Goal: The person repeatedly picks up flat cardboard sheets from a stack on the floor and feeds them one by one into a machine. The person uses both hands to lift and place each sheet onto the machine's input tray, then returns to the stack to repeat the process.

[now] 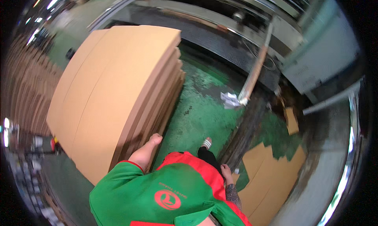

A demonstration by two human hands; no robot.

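Observation:
A tall stack of flat brown cardboard sheets stands on my left, its top sheet marked with crease lines. My left hand is beside the stack's near right side, compact and curled like a fist, with nothing visible in it. Whether it touches the cardboard edges I cannot tell. On the other side, my right hand hangs low by my dark trouser leg. Its fingers are too small and partly hidden to read. Just past it lies a large torn cardboard sheet on the floor.
A long machine with a dark bed runs across the far side. A rusty bar slopes down to crumpled pale sheeting. A grey cabinet stands at right; more cardboard stacks line the left. The floor is worn green.

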